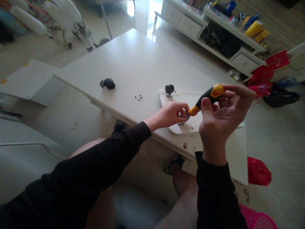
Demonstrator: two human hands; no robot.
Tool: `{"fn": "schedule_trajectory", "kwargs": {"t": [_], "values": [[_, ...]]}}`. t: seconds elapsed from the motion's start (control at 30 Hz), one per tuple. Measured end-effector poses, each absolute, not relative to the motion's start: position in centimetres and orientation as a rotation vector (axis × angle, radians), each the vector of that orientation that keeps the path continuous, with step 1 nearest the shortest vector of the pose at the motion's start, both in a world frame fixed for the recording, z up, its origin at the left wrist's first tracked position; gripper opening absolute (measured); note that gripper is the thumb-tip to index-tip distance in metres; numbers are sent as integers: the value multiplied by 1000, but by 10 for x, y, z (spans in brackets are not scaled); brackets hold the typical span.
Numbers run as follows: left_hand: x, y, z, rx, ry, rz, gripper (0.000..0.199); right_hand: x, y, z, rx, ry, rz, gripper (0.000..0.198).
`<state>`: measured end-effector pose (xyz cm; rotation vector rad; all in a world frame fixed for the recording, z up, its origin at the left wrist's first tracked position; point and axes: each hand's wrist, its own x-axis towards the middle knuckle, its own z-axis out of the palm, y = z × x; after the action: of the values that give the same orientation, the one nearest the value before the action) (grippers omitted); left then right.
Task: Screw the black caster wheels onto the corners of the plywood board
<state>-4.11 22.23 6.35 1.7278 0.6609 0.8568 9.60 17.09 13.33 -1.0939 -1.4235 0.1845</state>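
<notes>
My right hand (222,116) grips a screwdriver (206,99) by its yellow and black handle, which slants down to the left. My left hand (172,114) is closed in a pinch just by the screwdriver's lower end; what its fingertips hold is hidden. Under those fingers a caster wheel (185,118) shows in part, at the near side of a white board (175,129). A second caster wheel (169,89) stands upright on the board's far left corner. To the left, a loose caster wheel (109,83) lies on the white table (133,57), and several small screws (139,97) are scattered between.
A small brown-yellow piece (185,145) lies by the table's near edge. Beyond the table stands a white cabinet (188,25) with things piled on it. On the floor to the right are red plastic (258,171) and a pink basket (258,219). A white box (28,81) is at left.
</notes>
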Motion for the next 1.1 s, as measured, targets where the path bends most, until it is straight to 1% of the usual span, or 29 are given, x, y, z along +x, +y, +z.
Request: {"fn": "schedule_trajectory", "kwargs": {"t": [0.1, 0.2, 0.33, 0.4, 0.5, 0.63, 0.77, 0.97, 1.1], "values": [[-40, 221, 65, 1769, 703, 879, 10, 95, 171, 135, -1144, -1403, 167, 40], [-38, 219, 66, 1779, 759, 896, 10, 95, 171, 133, -1119, -1401, 173, 41], [-37, 219, 67, 1778, 740, 902, 13, 98, 171, 131, -1027, -1457, 237, 32], [-37, 220, 67, 1777, 723, 914, 15, 99, 172, 130, -980, -1490, 250, 31], [-37, 221, 67, 1777, 720, 921, 16, 99, 172, 131, -985, -1495, 246, 33], [-37, 221, 70, 1781, 729, 887, 11, 98, 173, 130, -976, -1495, 306, 42], [-39, 221, 72, 1827, 709, 861, 9, 99, 173, 128, -968, -1519, 333, 46], [-40, 221, 74, 1878, 693, 858, 12, 95, 169, 132, -1018, -1458, 351, 41], [-40, 221, 73, 1879, 691, 843, 9, 91, 168, 140, -1126, -1346, 276, 40]]}}
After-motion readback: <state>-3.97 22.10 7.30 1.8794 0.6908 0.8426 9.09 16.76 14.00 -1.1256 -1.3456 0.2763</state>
